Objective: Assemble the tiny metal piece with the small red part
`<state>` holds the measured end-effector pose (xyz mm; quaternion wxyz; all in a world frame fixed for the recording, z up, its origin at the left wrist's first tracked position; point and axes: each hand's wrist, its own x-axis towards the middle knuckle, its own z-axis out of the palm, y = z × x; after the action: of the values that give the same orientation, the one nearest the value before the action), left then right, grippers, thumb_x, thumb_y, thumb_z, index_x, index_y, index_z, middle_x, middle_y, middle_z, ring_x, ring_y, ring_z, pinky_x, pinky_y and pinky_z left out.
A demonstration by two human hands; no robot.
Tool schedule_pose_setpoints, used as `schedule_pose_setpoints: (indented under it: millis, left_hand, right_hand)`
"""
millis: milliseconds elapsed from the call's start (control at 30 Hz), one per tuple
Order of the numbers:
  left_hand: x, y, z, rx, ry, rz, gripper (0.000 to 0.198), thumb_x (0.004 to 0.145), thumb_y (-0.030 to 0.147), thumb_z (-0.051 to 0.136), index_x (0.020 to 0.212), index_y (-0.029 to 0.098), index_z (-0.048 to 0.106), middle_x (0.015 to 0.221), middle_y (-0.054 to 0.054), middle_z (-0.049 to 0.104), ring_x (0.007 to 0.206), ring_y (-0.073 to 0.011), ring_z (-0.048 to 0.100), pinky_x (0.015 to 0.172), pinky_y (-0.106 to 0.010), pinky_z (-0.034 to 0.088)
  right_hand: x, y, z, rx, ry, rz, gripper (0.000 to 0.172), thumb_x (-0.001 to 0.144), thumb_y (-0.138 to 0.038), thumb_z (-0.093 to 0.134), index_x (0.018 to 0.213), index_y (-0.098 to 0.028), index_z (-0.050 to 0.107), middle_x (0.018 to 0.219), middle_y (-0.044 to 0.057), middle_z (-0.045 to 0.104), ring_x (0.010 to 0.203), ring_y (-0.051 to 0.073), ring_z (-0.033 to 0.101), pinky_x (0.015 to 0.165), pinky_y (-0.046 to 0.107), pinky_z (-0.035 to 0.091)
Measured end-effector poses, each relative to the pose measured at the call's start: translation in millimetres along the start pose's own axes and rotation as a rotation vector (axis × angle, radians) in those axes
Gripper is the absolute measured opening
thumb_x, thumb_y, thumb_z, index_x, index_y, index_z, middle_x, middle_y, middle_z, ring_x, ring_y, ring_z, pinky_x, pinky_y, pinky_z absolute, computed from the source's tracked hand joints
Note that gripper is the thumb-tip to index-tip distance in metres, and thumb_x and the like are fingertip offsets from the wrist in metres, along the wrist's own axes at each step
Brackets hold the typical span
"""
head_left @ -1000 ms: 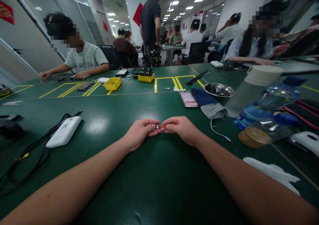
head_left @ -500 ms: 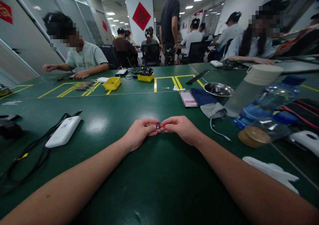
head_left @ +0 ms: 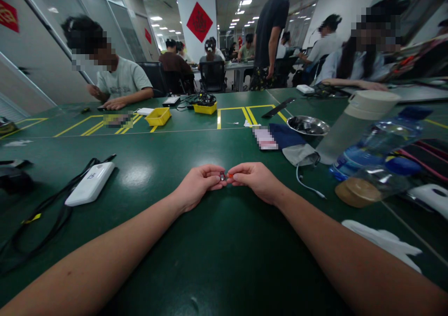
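My left hand [head_left: 201, 185] pinches a small shiny metal piece [head_left: 222, 176] between thumb and fingers; it is too small for me to tell its kind. Facing it, my right hand [head_left: 255, 178] is closed on a tiny orange-red piece [head_left: 230, 176], mostly covered by the fingertips. A narrow gap separates the two pieces. Both hands are held over the middle of the green table [head_left: 217, 246], with the forearms reaching in from the lower corners.
On the left lies a white power bank [head_left: 90, 184] beside black cables [head_left: 52, 218]. To the right stand a frosted bottle [head_left: 345, 129], a blue-capped water bottle [head_left: 378, 141] and a steel bowl [head_left: 307, 125]. Yellow trays [head_left: 158, 116] sit farther back. Co-workers sit around the table.
The fingertips and the two small pieces have drawn slightly apart. In the background, a standing person in dark clothes has moved to the right.
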<state>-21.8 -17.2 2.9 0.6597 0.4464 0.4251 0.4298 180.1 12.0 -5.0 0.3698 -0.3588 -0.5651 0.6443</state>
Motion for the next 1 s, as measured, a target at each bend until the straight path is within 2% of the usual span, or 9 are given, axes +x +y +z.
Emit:
schedule_pose_setpoints:
  millis: [167, 367, 533, 733, 833, 1000]
  left_hand:
    - [-0.4, 0.9, -0.2, 0.027, -0.022, -0.001, 0.030, 0.081, 0.008, 0.065, 0.111, 0.011, 0.065, 0.096, -0.009, 0.071, 0.078, -0.0100, 0.068, 0.076, -0.021, 0.054]
    - [-2.1, 1.8, -1.2, 0.040, -0.057, 0.028, 0.024, 0.078, 0.011, 0.067, 0.102, 0.013, 0.067, 0.089, -0.006, 0.068, 0.074, -0.0090, 0.062, 0.069, -0.020, 0.049]
    - [-2.4, 1.9, 1.1, 0.139, -0.021, 0.094, 0.015, 0.077, 0.012, 0.068, 0.092, 0.014, 0.067, 0.079, -0.001, 0.063, 0.064, -0.0066, 0.057, 0.058, -0.017, 0.045]
    - [-0.9, 2.3, 2.3, 0.015, -0.008, 0.007, 0.016, 0.081, 0.013, 0.066, 0.097, 0.012, 0.065, 0.077, -0.005, 0.067, 0.069, -0.0120, 0.067, 0.068, -0.023, 0.055]
    - [-0.6, 2.3, 0.9, -0.038, -0.018, 0.013, 0.013, 0.083, 0.015, 0.065, 0.096, 0.012, 0.063, 0.082, -0.007, 0.069, 0.070, -0.0117, 0.068, 0.070, -0.023, 0.056]
    - [-1.4, 2.3, -0.5, -0.023, -0.039, 0.032, 0.021, 0.079, 0.013, 0.070, 0.099, 0.013, 0.062, 0.090, -0.006, 0.069, 0.075, -0.0114, 0.068, 0.072, -0.022, 0.056]
  right_hand:
    - [-1.3, -2.7, 0.8, -0.005, -0.002, -0.011, 0.020, 0.074, -0.018, 0.070, 0.094, -0.014, 0.071, 0.088, 0.007, 0.074, 0.080, 0.017, 0.072, 0.073, 0.029, 0.056]
    - [-0.7, -1.1, -0.5, -0.036, 0.008, -0.021, 0.021, 0.071, -0.020, 0.075, 0.090, -0.014, 0.070, 0.080, 0.006, 0.075, 0.077, 0.016, 0.071, 0.075, 0.030, 0.056]
    - [-2.4, -3.9, 1.6, -0.041, 0.003, -0.023, 0.019, 0.070, -0.022, 0.076, 0.087, -0.015, 0.071, 0.081, 0.006, 0.074, 0.080, 0.018, 0.072, 0.076, 0.031, 0.056]
    - [-3.6, -5.8, 3.0, -0.060, -0.023, -0.027, 0.017, 0.071, -0.022, 0.075, 0.086, -0.014, 0.071, 0.079, 0.006, 0.074, 0.077, 0.017, 0.071, 0.076, 0.032, 0.056]
    - [-2.2, -2.3, 0.8, -0.022, -0.020, -0.030, 0.016, 0.073, -0.022, 0.073, 0.087, -0.015, 0.072, 0.086, 0.007, 0.075, 0.081, 0.017, 0.071, 0.078, 0.032, 0.056]
    - [-1.4, 0.5, -0.9, -0.004, -0.019, -0.027, 0.018, 0.075, -0.023, 0.071, 0.091, -0.014, 0.072, 0.091, 0.008, 0.075, 0.085, 0.018, 0.072, 0.081, 0.033, 0.057]
